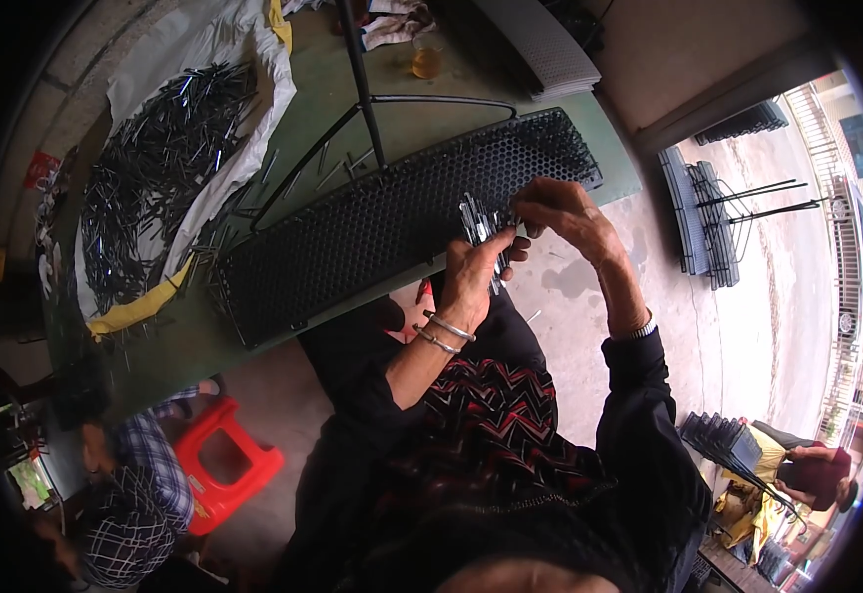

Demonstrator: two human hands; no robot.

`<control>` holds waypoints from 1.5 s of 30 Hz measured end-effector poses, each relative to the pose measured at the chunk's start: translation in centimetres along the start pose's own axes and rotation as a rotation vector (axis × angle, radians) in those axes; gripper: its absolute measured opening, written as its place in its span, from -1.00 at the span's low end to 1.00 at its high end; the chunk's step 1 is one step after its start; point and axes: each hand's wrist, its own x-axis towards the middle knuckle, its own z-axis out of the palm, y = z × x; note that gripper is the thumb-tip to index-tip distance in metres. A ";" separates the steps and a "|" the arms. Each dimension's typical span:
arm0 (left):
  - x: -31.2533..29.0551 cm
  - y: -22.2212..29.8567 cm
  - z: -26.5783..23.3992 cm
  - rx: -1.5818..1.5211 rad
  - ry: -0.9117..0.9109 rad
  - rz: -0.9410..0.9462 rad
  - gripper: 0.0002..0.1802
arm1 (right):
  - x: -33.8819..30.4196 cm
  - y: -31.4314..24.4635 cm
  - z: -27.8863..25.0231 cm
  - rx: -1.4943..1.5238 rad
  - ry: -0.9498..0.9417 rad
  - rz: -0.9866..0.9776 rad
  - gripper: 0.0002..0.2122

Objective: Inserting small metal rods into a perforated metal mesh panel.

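Note:
A bundle of thin metal pins (475, 219) is clasped in my left hand (471, 279), the thumb lying across it and the pins fanned upward. My right hand (562, 210) is beside it, over the right part of a long black perforated rack (382, 212). Its thumb and fingertips are pinched together; what they hold, if anything, is too small to make out. The rack lies slantwise along the near edge of a green table, full of small round holes. Black bent rods (367, 109) rise from behind its far side.
An opened white sack (271, 109) heaped with dark metal pins (164, 168) lies at the left. Loose pins are scattered beside it. A cup of amber drink (426, 61) and stacked perforated panels (540, 49) stand at the back. A red stool (263, 465) and another person (135, 524) are lower left.

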 end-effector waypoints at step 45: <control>0.5 -0.9 -0.6 -0.213 -0.065 -0.095 -0.87 | -0.2 -0.2 1.0 -0.031 -0.015 0.040 -0.88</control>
